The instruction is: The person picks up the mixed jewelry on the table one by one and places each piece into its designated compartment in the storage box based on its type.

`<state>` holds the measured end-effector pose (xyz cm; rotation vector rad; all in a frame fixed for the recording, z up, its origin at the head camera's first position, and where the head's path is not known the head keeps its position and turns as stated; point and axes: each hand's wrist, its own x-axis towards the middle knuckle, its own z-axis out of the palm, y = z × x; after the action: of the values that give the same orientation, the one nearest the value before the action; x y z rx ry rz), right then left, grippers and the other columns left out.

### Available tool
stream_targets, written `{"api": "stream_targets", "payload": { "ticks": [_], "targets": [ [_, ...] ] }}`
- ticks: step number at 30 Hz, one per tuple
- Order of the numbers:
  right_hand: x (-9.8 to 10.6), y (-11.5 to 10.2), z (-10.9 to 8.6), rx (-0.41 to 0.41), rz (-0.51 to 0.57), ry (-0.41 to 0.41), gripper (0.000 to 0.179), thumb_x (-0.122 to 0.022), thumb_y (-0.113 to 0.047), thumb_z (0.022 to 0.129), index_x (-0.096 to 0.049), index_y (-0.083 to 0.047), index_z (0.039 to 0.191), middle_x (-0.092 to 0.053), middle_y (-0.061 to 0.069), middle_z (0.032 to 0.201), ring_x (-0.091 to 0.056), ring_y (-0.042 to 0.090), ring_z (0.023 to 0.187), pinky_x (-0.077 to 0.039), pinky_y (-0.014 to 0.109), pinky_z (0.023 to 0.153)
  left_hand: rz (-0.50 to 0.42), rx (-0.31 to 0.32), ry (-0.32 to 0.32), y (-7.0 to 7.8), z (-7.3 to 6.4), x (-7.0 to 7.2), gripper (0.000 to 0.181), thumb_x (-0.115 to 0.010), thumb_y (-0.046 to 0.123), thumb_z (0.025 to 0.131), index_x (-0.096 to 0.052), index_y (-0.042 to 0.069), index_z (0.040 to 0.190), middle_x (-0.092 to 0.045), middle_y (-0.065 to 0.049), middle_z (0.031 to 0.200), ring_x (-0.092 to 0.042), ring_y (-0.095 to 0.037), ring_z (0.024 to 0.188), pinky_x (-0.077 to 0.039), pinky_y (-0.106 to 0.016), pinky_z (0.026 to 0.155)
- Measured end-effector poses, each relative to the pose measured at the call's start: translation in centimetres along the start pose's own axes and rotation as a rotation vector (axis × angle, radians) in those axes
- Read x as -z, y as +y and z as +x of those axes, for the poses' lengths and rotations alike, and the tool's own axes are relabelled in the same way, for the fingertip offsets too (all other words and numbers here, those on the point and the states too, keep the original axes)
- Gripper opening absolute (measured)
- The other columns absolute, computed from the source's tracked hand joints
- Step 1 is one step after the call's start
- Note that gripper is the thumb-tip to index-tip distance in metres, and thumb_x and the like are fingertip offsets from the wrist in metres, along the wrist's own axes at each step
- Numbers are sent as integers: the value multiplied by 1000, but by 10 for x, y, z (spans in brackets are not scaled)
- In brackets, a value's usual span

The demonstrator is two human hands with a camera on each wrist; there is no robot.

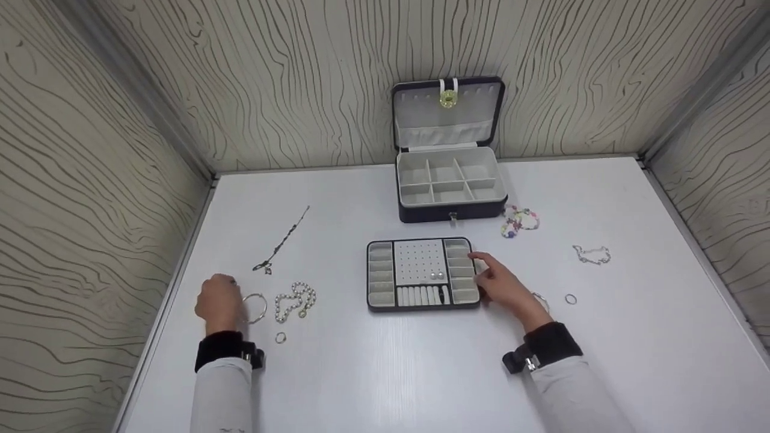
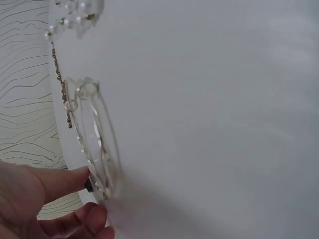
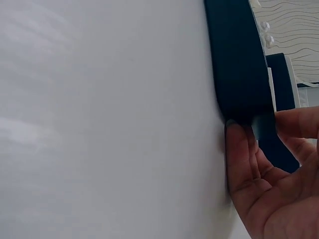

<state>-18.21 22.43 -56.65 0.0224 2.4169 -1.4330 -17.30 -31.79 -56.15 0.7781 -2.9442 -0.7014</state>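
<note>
My right hand [image 1: 500, 285] grips the right end of a dark-edged jewelry tray [image 1: 391, 308]. In the right wrist view its thumb lies over the rim of the tray [image 3: 239, 59] and the fingers press its side. The tray has side compartments, a dotted panel with two pearl earrings [image 1: 437, 275], and ring rolls [image 1: 421, 295] with a black ring among them. On the left, my left hand [image 1: 218, 302] has curled fingers, with a small dark piece [image 2: 88, 185] pinched at the thumb tip; its kind cannot be made out. A silver bangle [image 2: 99, 144] is right beside those fingertips.
Behind the tray stands an open jewelry box [image 1: 451, 213], lid up against the wall. A pearl necklace [image 1: 310, 294], a ring [image 1: 280, 338] and a dark chain [image 1: 283, 242] lie left. Colorful beads [image 1: 511, 230], a silver bracelet [image 1: 592, 255] and another ring [image 1: 571, 299] lie right.
</note>
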Motion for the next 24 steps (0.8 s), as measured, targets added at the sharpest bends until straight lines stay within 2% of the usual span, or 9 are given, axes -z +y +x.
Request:
{"api": "stream_targets", "payload": {
  "ticks": [3,6,14,24],
  "targets": [
    [-2,1,1,2,-12,2,54,-49,-4,94,-39,-10,147,-55,12,86,-53,18,64,-46,30,56,9,14,27,2,2,-1,22,-48,-1,92,-69,-8,94,-64,-32,93,-65,-47,79,-51,-54,55],
    [-3,2,2,13,-21,0,54,-49,-4,94,-39,-8,147,-54,11,84,-51,17,63,-44,29,55,11,17,45,4,2,0,22,-46,-5,91,-66,-10,89,-63,-32,90,-65,-47,78,-52,-54,56],
    [-1,0,2,8,-29,4,51,-50,-5,96,-40,-9,146,-56,11,87,-53,18,64,-44,30,57,-14,11,62,10,-2,0,16,-51,-3,92,-60,-16,96,-58,-34,93,-63,-47,79,-53,-54,61],
    [-3,1,-1,30,-60,12,48,-49,-5,97,-40,-8,145,-55,10,84,-53,18,63,-45,31,55,-37,1,90,11,-4,0,18,-45,-6,91,-59,-17,93,-61,-37,89,-64,-49,77,-52,-55,60]
  ]
}}
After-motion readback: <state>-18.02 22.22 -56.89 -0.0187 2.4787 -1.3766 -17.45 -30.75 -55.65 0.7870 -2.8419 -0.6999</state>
